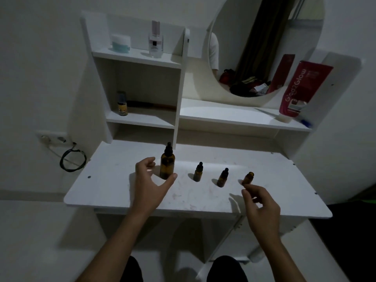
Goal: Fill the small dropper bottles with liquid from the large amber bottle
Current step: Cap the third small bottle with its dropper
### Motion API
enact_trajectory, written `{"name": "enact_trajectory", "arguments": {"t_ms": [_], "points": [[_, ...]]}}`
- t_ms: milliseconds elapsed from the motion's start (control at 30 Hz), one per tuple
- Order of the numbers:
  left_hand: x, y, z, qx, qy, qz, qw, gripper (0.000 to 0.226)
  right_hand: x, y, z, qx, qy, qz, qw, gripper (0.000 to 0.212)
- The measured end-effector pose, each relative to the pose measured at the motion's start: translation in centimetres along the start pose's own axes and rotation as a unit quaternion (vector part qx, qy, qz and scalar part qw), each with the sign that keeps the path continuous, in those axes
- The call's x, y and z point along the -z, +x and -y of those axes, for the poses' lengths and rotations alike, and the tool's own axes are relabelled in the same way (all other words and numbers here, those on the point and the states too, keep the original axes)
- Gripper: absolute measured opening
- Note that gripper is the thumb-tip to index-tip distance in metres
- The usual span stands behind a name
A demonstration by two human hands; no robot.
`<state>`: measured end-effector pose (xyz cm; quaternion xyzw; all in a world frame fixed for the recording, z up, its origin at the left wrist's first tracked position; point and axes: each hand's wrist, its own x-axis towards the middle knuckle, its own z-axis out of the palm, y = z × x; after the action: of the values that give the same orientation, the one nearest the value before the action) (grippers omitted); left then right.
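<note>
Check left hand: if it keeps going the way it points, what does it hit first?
Most likely the large amber bottle. The left hand is open toward it, thumb at its base; whether they touch is unclear.

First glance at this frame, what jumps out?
A row of amber bottles on the white table: the large amber bottle at left, then three small dropper bottles, the rightmost one uncapped. The left hand opens around the large bottle; the right hand is just below the uncapped one. A red tube leans by the round mirror.
</note>
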<state>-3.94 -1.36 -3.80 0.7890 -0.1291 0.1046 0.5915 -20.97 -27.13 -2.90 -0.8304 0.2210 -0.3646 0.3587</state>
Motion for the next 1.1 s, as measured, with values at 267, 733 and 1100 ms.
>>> {"name": "enact_trajectory", "arguments": {"t_ms": [267,733,1100], "points": [[-3.1,-3.3,-1.7,-0.026,-0.024,-0.051,0.998,0.068,0.4,0.4,-3.2,-0.066,-0.064,-0.02,0.996,0.029],[-14.1,-5.5,-9.2,-0.192,-0.001,0.209,0.959,0.029,0.7,2.5,-3.2,-0.123,-0.122,-0.026,0.985,0.02],[-21.1,-5.1,-9.6,-0.043,0.023,0.283,0.958,0.062,3.8,3.6,-3.8,-0.1,-0.018,-0.081,0.992,0.008]]}}
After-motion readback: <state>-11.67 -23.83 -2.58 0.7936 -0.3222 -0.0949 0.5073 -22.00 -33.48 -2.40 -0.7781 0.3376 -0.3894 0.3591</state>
